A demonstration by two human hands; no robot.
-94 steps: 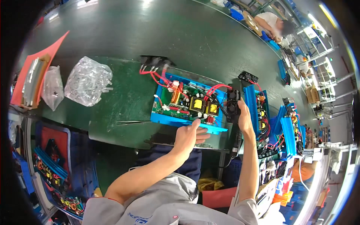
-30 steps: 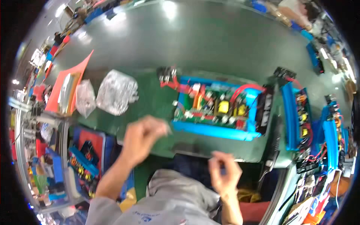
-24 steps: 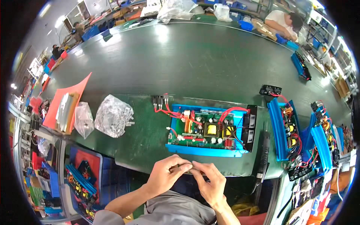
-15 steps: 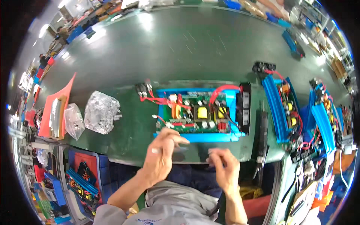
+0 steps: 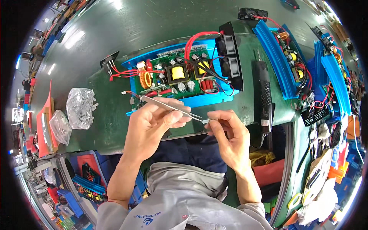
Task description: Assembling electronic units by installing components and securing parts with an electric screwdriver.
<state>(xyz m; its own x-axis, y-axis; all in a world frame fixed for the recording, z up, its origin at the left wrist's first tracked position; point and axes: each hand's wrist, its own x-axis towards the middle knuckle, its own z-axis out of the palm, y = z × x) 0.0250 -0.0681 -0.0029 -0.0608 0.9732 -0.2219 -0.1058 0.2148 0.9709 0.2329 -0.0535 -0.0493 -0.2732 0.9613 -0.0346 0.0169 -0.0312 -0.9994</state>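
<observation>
Metal tweezers [image 5: 161, 102] lie across the fingers of my left hand [image 5: 147, 126], pinched by the thumb, tips pointing right. My right hand [image 5: 233, 140] pinches a small silvery-white piece [image 5: 207, 120] between thumb and fingertips. The tweezer tips reach close to this piece; whether they touch it I cannot tell. Just beyond both hands is a circuit board [image 5: 161, 82] in an open blue metal housing [image 5: 218, 100]. On the board are yellow-wrapped transformers [image 5: 178, 73], a copper coil [image 5: 146, 79] and red wires. A black end panel with two fans [image 5: 230, 57] stands at its right.
A black power screwdriver [image 5: 263, 96] lies right of the housing. Farther right are more blue housings with boards [image 5: 276, 57]. Clear bags of small silvery parts [image 5: 80, 109] and a red folder-like sheet [image 5: 44, 130] sit at the left. The green table's [image 5: 184, 134] front edge is near my waist.
My hands have come closer together, with the tweezers now plainly seen in the left and the small piece in the right. The view has shifted, so the table items appear higher and farther left.
</observation>
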